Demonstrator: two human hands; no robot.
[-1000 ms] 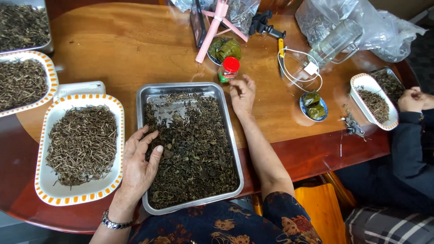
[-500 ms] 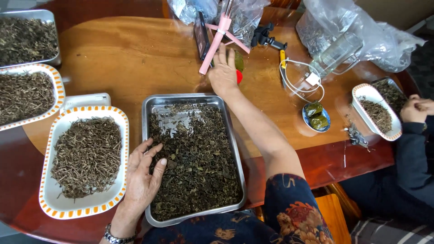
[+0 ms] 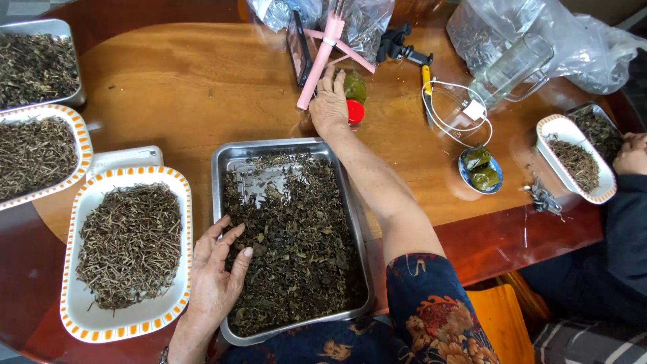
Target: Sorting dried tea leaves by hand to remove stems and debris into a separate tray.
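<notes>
wooden and round, the desk [image 3: 202, 81] carried trays of dried plant matter under the head camera. a steel tray [image 3: 226, 158] sat in front of the person, filled with dark dried leaves [image 3: 296, 249], its far left corner partly bare. the left hand [image 3: 216, 280] lay on the leaves at the tray's near left edge, fingers spread and loosely curved, gripping nothing that could be seen. the right hand [image 3: 329, 101] was stretched past the tray's far rim, palm down over a red-capped jar [image 3: 355, 111], just beside a pink stand [image 3: 323, 50]; whether its fingers closed on anything could not be told.

judging by this, the sorting of leaves was paused midway while the right hand went for something at the jar. the next move would call for a sure hold there without knocking the stand or the phone [image 3: 298, 47] leaning by it, the left hand meanwhile keeping its place in the leaves.

counted: one steel tray in front and one more [image 3: 40, 27] at far left; two orange-rimmed dishes of pale stems, one [image 3: 128, 323] left of the tray and one [image 3: 79, 145] beyond it, with a white lid [image 3: 125, 158] between. a third such dish [image 3: 559, 125] stood before another person's hand [image 3: 633, 155] at right. one small blue dish [image 3: 480, 168] held green wads. one clear jug [image 3: 505, 67], one white cable [image 3: 448, 111], and plastic bags [image 3: 593, 47] lay at the far edge
</notes>
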